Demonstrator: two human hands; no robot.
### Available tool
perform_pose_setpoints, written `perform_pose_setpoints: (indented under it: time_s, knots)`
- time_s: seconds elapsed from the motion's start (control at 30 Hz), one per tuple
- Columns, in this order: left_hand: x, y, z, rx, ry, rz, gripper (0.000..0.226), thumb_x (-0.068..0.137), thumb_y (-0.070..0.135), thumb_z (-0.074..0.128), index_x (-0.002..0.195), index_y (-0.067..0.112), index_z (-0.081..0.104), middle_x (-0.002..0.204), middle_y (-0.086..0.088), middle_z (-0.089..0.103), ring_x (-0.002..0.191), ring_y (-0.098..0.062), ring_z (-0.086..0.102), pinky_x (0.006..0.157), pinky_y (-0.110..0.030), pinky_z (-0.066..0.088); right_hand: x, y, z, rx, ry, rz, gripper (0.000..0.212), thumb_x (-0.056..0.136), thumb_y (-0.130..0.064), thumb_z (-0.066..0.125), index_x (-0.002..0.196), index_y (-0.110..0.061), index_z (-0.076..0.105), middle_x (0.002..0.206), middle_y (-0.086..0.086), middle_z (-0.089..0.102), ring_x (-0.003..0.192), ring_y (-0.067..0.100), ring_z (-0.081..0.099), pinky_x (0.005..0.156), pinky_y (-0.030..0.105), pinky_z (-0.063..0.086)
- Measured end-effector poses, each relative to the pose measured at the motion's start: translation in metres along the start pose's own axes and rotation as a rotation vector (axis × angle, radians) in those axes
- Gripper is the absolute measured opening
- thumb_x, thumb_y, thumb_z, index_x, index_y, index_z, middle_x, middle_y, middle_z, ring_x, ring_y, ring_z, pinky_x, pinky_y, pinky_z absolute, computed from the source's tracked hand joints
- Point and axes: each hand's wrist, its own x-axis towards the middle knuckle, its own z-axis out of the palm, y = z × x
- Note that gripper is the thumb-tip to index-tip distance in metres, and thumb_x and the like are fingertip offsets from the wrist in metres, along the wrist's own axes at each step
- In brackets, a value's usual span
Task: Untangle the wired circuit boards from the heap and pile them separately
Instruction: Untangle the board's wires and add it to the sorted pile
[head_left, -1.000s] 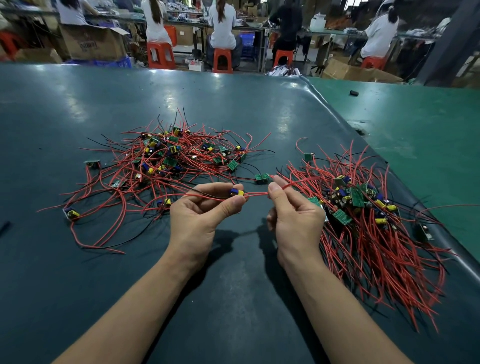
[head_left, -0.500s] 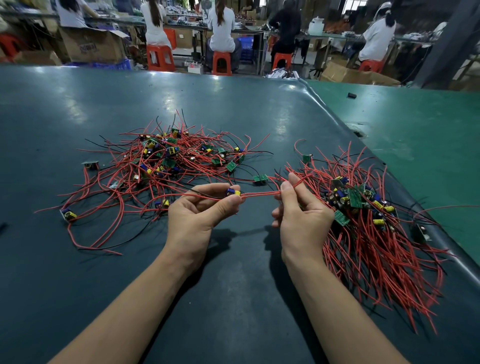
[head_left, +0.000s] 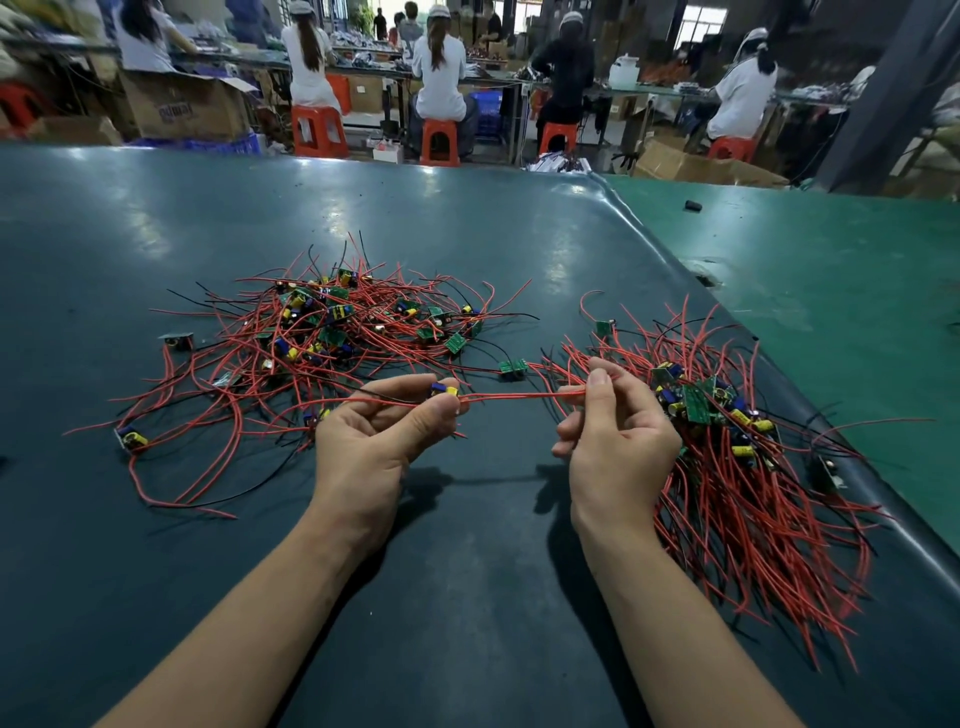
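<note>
A tangled heap (head_left: 332, 332) of small green circuit boards with red and black wires lies left of centre on the dark table. A second pile (head_left: 737, 457) of boards, its red wires laid roughly parallel, sits at the right. My left hand (head_left: 374, 447) pinches one small board (head_left: 444, 388) with blue and yellow parts between thumb and fingers. That board's red wires (head_left: 519, 397) stretch taut to my right hand (head_left: 613, 441), which pinches them between thumb and forefinger just left of the right pile.
The dark green table (head_left: 467, 597) meets a lighter green table (head_left: 831, 270) along a raised seam on the right. A loose board (head_left: 514, 367) lies between the two piles, another (head_left: 132, 439) at the far left. Several people sit on red stools beyond.
My right hand has slid to the right along the red wires, widening the gap between my hands. The left hand keeps its hold on the board.
</note>
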Motion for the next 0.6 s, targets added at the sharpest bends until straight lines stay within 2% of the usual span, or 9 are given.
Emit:
perform_pose_setpoints:
  time_s: [0.17, 0.33, 0.6]
  knots:
    - [-0.0039, -0.0014, 0.0035, 0.053, -0.052, 0.004, 0.033, 0.049, 0.021, 0.086, 0.079, 0.013, 0.076, 0.092, -0.016, 0.075, 0.081, -0.023, 0.073, 0.071, -0.029, 0.059, 0.0029, 0.0018, -0.0019, 0.023, 0.051, 0.045, 0.015, 0.098, -0.009, 0.056, 0.095, -0.015, 0.07, 0.057, -0.005, 0.06, 0.041, 0.005, 0.05, 0.038, 0.02, 0.044]
    - [-0.0005, 0.0004, 0.0004, -0.047, 0.025, 0.01, 0.031, 0.05, 0.016, 0.083, 0.079, 0.012, 0.075, 0.086, -0.015, 0.075, 0.074, -0.021, 0.073, 0.067, -0.026, 0.059, 0.0011, -0.0028, -0.0032, 0.13, -0.044, 0.067, 0.007, 0.093, -0.011, 0.065, 0.087, -0.012, 0.067, 0.061, -0.001, 0.066, 0.046, 0.011, 0.059, 0.038, 0.022, 0.046]
    - [-0.001, 0.0013, -0.0002, -0.033, 0.041, 0.05, 0.029, 0.052, 0.016, 0.084, 0.08, 0.012, 0.074, 0.084, -0.013, 0.075, 0.075, -0.02, 0.073, 0.067, -0.024, 0.058, -0.0022, -0.0024, -0.0046, 0.027, -0.043, 0.153, 0.024, 0.09, -0.018, 0.069, 0.076, -0.01, 0.052, 0.057, 0.006, 0.066, 0.041, 0.016, 0.058, 0.034, 0.024, 0.043]
